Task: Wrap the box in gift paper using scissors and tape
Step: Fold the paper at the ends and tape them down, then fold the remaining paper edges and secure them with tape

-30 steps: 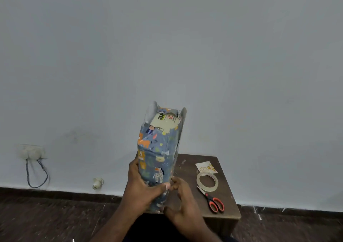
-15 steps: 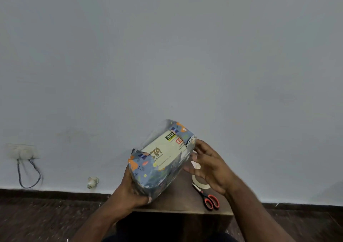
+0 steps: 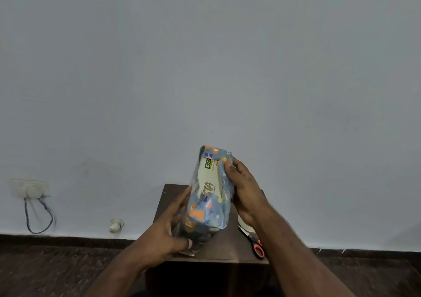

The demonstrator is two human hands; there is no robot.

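The left hand point(image 3: 168, 233) grips the near, lower end of the box point(image 3: 210, 194), thumb across the front and fingers behind it. The right hand point(image 3: 243, 191) holds the far upper side, its thumb pressing the gift paper point(image 3: 205, 214) at the top edge. The box is lifted above the worktop point(image 3: 225, 248), tilted with its far end higher; a cream printed face of it shows between the paper's edges, so the wrap is not closed there.

The right forearm crosses over the right part of the worktop and hides much of what lies there. Scissors point(image 3: 255, 243) with red handles lie near the front right edge, blades pointing away toward a roll of tape point(image 3: 242, 225), of which only a pale sliver shows beside the wrist.

The worktop is a small dark brown wooden stand. Around it is dark floor point(image 3: 57, 271). Behind stands a plain pale wall point(image 3: 205, 68) with a dark skirting strip; low on the left a socket point(image 3: 29, 188) with a looped cord point(image 3: 38, 219), and nearer the stand a small white fitting point(image 3: 116, 225).
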